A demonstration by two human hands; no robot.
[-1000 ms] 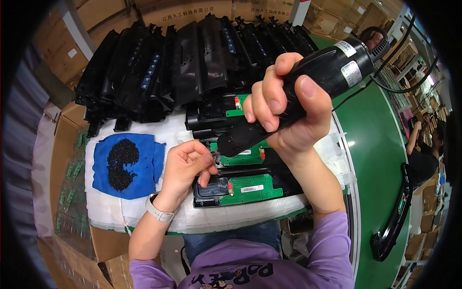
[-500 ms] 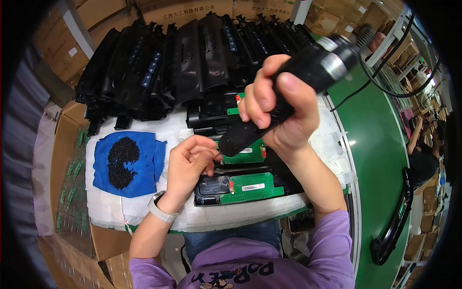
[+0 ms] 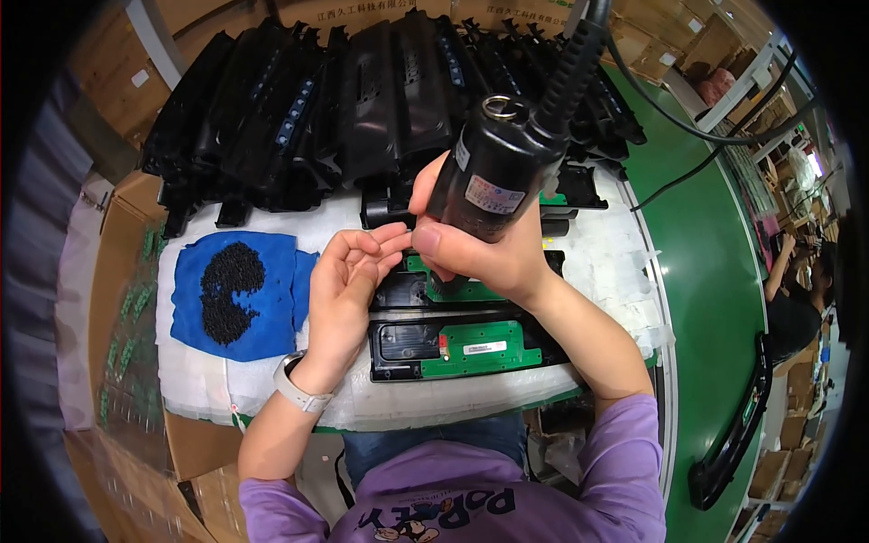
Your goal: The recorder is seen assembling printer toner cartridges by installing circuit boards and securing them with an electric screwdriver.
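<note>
Blue cloth [image 3: 237,294] w/ pile of small black screws [image 3: 231,291], far left on white pad [image 3: 195,389]. My left hand [image 3: 342,290]: half-curled, palm up, fingertips pinching at the driver tip; whether a screw is in them, can't tell. Black cartridge w/ green board [image 3: 466,347], centre, just under both hands. My right hand [image 3: 484,249]: fist closed round black electric screwdriver [image 3: 498,167], held upright over cartridge. Step, I judge: loading a screw onto the bit. Next needs bit lined up square on a board hole.

Black corded electric screwdriver [image 3: 496,176] upright over green circuit board [image 3: 457,288].
</note>
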